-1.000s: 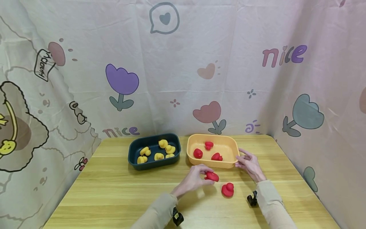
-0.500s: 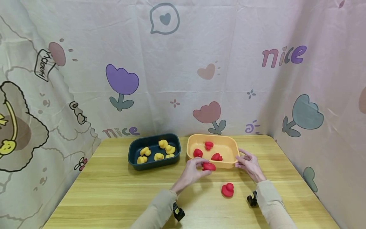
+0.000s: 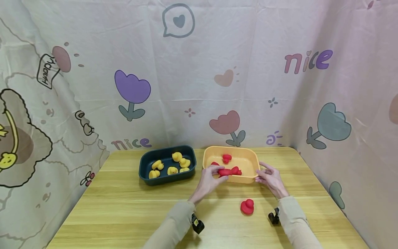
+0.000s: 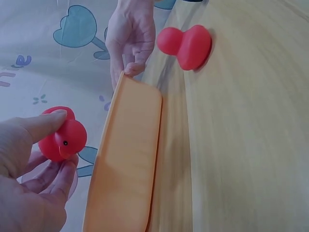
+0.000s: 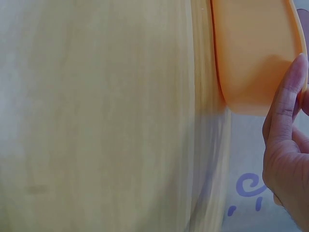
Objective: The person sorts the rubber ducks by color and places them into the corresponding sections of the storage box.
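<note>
Red duck [image 3: 224, 172] is pinched in the left hand [image 3: 207, 180] over the orange tray [image 3: 248, 180], whose end the right hand [image 3: 271, 178] touches with relaxed fingers; releasing inside seems next.

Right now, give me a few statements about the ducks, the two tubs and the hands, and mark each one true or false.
1. The left hand pinches a red duck at the orange tub. True.
2. The right hand holds a yellow duck. False: it rests against the orange tub's right end and holds no duck.
3. One red duck on the table lies outside both tubs, on the wooden table. True.
4. The dark tub holds red ducks. False: it holds yellow ducks.
5. The orange tub stands left of the dark tub. False: in the head view it stands to its right.
</note>
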{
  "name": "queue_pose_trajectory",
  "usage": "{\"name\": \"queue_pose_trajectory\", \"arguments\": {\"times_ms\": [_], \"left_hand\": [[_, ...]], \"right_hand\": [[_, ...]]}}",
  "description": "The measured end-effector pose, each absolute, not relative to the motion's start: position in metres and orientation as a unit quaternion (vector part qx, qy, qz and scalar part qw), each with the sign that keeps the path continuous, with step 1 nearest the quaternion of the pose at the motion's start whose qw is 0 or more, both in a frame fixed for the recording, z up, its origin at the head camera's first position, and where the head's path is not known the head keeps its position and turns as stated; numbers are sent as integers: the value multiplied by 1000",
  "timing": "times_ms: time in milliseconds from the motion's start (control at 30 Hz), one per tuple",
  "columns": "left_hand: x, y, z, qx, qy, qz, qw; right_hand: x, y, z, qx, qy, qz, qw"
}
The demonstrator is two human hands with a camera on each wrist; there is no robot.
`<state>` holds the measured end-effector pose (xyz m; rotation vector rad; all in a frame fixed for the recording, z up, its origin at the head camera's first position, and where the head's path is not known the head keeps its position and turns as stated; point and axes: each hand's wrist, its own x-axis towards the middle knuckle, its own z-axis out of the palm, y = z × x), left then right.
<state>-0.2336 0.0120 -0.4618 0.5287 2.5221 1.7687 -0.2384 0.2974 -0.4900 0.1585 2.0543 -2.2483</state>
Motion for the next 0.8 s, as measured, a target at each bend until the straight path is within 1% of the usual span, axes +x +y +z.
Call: {"name": "queue_pose_trajectory", "arguments": {"times_ms": [200, 433, 667, 800], "left_hand": [[-242, 14, -465, 161, 809, 565, -12], [-250, 17, -469, 170, 817, 549, -55], [-253, 26, -469, 122, 820, 557, -47], [-257, 31, -469, 109, 822, 556, -57]], "right_hand": [[-239, 297, -490, 54, 671, -738, 46], [-239, 297, -491, 54, 672, -737, 47], [-239, 298, -493, 51, 672, -738, 42], [-238, 298, -494, 49, 670, -740, 42]]}}
